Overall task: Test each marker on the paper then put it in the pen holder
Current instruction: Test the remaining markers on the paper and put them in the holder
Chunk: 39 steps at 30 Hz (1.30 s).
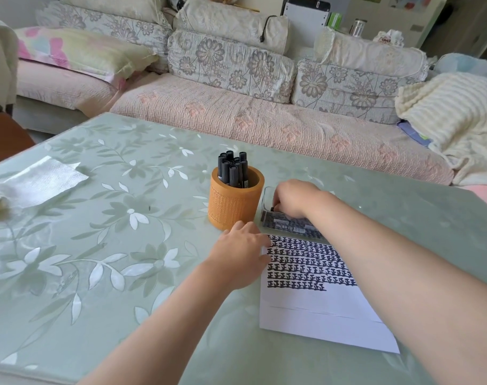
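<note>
The black marker (pixel 273 209) lies at the far left end of the clear plastic box (pixel 265 196), on top of the boxed markers (pixel 292 225). The right grip (pixel 295 200) reaches into the box with its fingers curled down onto this marker's end. It appears closed on the marker, though the fingertips are hidden. The left grip (pixel 239 254) lies flat with straight fingers, pressing the far left corner of the white paper sheet (pixel 314 309).

Progress: rows of test strokes fill the paper's far half. A cluster of capped markers (pixel 232 170) stands in the orange textured pen holder (pixel 231 209), just left of the box on the green floral counter (pixel 111 218). Several boxed markers are left to test.
</note>
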Each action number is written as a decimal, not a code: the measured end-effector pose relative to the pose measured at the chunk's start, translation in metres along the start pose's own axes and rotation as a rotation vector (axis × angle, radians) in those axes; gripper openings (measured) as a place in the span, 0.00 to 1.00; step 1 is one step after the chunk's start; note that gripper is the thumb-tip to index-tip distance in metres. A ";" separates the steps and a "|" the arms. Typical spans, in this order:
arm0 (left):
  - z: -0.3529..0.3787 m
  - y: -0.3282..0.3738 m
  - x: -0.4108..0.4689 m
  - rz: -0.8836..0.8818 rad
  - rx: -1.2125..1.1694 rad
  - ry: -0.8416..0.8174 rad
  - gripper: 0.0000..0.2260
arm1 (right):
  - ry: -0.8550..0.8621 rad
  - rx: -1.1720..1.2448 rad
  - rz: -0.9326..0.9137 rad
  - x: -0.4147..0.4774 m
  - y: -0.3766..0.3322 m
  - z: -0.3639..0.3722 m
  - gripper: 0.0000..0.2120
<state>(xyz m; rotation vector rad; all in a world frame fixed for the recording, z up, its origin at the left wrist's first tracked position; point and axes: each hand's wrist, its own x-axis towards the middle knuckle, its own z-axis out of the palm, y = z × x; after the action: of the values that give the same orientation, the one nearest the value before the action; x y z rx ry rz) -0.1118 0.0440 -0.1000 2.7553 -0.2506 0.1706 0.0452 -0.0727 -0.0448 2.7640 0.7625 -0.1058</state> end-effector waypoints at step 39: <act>-0.009 0.027 -0.017 0.193 -0.115 0.251 0.08 | 0.369 0.648 -0.089 -0.188 0.023 0.046 0.20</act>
<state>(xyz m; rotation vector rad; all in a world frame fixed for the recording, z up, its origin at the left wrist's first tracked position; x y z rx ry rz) -0.1346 0.0250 -0.0843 2.5603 -0.4434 0.5306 -0.1047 -0.1968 -0.0568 3.4166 1.1053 0.1804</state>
